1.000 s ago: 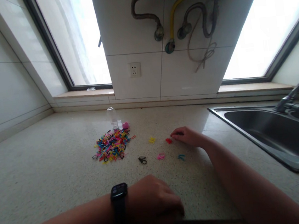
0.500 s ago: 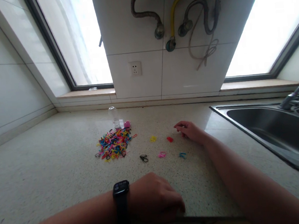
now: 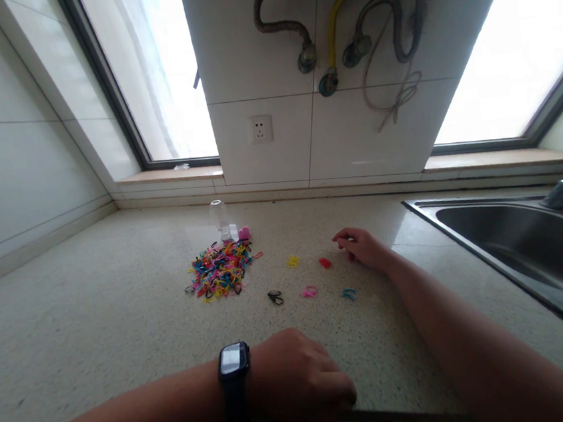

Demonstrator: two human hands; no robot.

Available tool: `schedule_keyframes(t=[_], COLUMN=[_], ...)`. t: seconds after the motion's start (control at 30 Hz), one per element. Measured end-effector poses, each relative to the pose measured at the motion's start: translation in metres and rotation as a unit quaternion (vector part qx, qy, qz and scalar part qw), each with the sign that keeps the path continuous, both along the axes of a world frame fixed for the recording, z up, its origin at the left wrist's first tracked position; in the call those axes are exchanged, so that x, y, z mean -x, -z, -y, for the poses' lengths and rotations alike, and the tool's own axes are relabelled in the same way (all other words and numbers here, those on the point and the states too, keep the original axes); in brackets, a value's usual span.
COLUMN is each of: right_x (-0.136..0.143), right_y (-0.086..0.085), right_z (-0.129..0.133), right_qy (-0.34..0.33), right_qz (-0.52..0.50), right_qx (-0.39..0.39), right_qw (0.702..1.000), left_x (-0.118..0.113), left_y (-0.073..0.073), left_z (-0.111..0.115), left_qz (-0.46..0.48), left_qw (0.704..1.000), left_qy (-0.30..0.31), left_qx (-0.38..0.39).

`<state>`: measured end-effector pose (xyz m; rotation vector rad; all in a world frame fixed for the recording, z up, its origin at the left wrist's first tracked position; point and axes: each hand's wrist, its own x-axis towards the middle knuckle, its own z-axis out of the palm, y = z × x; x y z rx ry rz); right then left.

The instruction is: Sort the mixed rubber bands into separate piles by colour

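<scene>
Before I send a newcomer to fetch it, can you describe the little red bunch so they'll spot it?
On the speckled counter, start at the steel sink and go left to the right hand. Just off its fingertips, towards the big mixed-colour pile, lies a small red bunch. It is the only red one among the five small separate bunches.

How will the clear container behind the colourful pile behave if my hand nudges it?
The clear container looks tall and narrow, so it may tip easily. Its rounded side could roll once down. Being see-through and seemingly empty, it's probably light.
</scene>
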<state>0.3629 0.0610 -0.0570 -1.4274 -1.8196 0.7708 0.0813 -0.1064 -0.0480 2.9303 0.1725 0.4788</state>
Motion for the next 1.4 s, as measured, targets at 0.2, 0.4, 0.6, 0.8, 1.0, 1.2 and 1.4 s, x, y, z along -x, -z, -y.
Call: schedule_keyframes(t=[0.2,0.4,0.6,0.8,1.0,1.2,1.4], right_x=[0.001,-0.002,-0.003,-0.003,0.000,0.000,0.001], right_y=[-0.002,0.001,0.003,0.005,0.003,0.003,0.004], right_z=[0.001,-0.003,-0.004,-0.007,-0.007,-0.008,-0.009], right_qy=[0.001,0.000,0.008,-0.004,-0.007,-0.013,-0.012], right_qz=[0.001,-0.012,-0.014,-0.014,-0.004,0.033,0.045], right_qx=[0.007,0.020,0.015,0.024,0.032,0.019,0.018], right_qw=[1.000,1.000,1.000,1.000,0.999,0.999,0.999], left_x=[0.002,0.002,0.006,0.027,0.060,0.072,0.070], left_y=[0.004,0.006,-0.010,-0.036,-0.033,-0.012,-0.008], left_z=[-0.003,-0.003,-0.010,-0.047,-0.104,-0.131,-0.135], left_qz=[0.023,0.058,0.070,0.032,0.047,0.028,0.009], left_qw=[0.999,0.998,0.997,0.984,0.915,0.870,0.860], left_qy=[0.025,0.032,-0.015,-0.170,-0.386,-0.476,-0.497], left_qx=[0.002,0.011,0.029,-0.048,-0.104,-0.124,-0.117])
